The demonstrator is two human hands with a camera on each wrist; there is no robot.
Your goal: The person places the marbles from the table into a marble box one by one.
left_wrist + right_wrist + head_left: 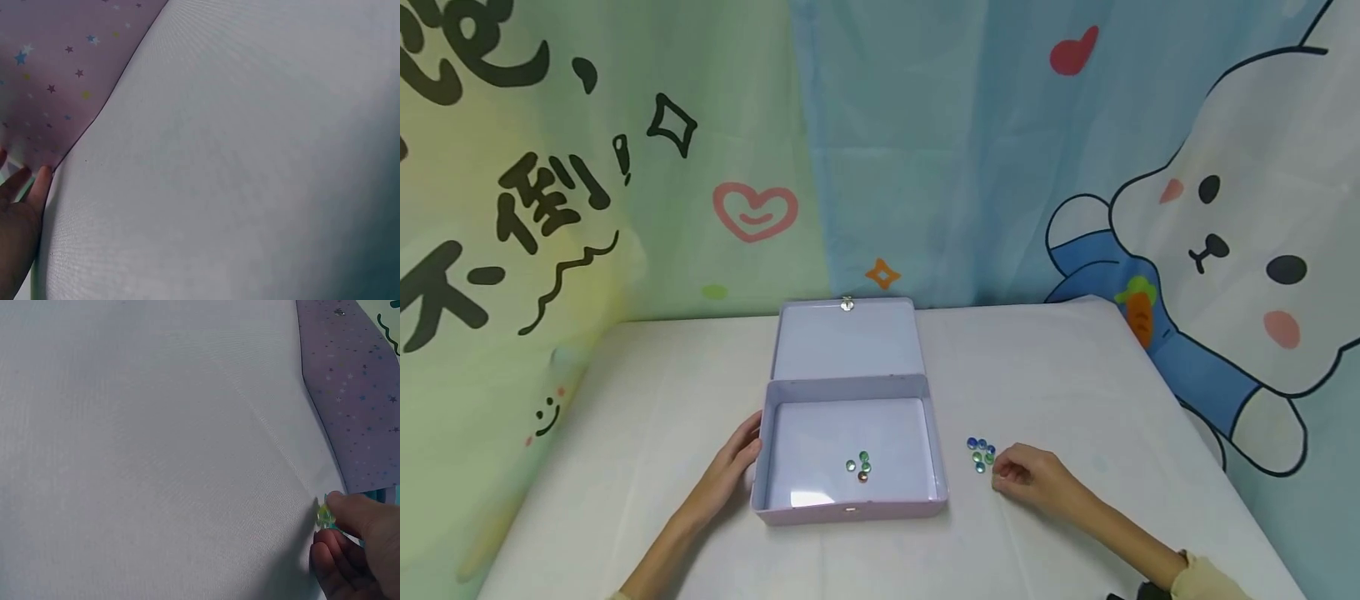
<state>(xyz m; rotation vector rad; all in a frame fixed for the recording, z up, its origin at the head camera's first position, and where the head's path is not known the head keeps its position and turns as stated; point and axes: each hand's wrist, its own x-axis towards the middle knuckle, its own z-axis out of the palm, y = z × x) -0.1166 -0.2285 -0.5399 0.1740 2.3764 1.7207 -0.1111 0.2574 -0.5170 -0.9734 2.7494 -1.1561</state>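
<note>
A lilac hinged box (850, 510) with star-patterned outer walls stands with its lid (848, 337) raised. Inside it lie several small glass marbles, among them a green marble (864, 456) and an amber marble (862, 477). My left hand (730, 467) rests against the box's left wall, fingers extended along it. To the right of the box, several blue and green marbles (972, 443) lie in a cluster. My right hand (1033, 479) is beside them, fingers curled. In the right wrist view, its thumb and fingertips pinch a yellow-green marble (324, 516).
A white cloth (1060, 375) covers the table. Behind it hangs a printed curtain (925, 167) with a cartoon animal at the right. A small dark object (1150, 592) shows by the right sleeve at the bottom edge.
</note>
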